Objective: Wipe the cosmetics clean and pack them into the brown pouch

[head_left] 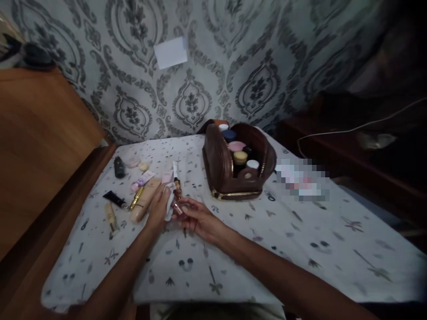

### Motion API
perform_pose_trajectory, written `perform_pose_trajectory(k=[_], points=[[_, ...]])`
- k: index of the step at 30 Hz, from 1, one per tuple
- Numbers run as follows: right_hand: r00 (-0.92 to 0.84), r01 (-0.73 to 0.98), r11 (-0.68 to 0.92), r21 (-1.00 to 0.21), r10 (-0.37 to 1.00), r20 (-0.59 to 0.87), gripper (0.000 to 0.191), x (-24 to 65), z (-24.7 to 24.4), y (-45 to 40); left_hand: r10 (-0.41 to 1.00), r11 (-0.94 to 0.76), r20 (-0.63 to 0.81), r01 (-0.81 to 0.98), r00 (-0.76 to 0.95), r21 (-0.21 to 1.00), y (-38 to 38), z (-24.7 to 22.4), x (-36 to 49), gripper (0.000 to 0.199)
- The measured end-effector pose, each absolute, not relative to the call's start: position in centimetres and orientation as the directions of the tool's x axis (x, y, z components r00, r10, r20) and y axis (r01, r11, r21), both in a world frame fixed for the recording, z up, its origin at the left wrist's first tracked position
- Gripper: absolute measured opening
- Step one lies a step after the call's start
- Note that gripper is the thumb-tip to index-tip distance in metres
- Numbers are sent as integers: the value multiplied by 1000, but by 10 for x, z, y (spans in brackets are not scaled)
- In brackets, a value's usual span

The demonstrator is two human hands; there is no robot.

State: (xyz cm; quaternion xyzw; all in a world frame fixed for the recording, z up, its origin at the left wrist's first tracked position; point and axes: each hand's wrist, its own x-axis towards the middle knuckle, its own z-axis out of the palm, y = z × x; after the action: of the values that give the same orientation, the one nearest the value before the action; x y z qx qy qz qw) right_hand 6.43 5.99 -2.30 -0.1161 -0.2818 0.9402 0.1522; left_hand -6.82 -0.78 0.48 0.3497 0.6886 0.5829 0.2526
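Note:
My left hand (161,202) is closed on a crumpled white wipe or cloth (170,209). Right beside it, my right hand (196,218) pinches a small pinkish cosmetic bottle (176,207) against the cloth. To the left of my hands lie a large beige tube (146,202), a slim gold tube (137,197), a purple-and-white tube (143,180), a black tube (114,198) and a cream-coloured tube (110,218). A thin white tube with a dark end (175,171) lies just beyond my fingers. Smaller details in my grip are blurred.
An unzipped brown cosmetic bag (218,164) holding several lidded jars stands behind and to the right. A black bottle (118,167) and a small round yellowish jar (143,166) sit at the far left of the patterned white tablecloth (293,262). A wooden cabinet (46,146) borders the left side.

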Motion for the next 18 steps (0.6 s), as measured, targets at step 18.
perform_pose_trajectory(k=[18], points=[[-925, -137, -682, -719, 347, -152, 47, 64, -19, 53, 684, 215, 21, 229, -729, 949, -21, 5, -70, 62]])
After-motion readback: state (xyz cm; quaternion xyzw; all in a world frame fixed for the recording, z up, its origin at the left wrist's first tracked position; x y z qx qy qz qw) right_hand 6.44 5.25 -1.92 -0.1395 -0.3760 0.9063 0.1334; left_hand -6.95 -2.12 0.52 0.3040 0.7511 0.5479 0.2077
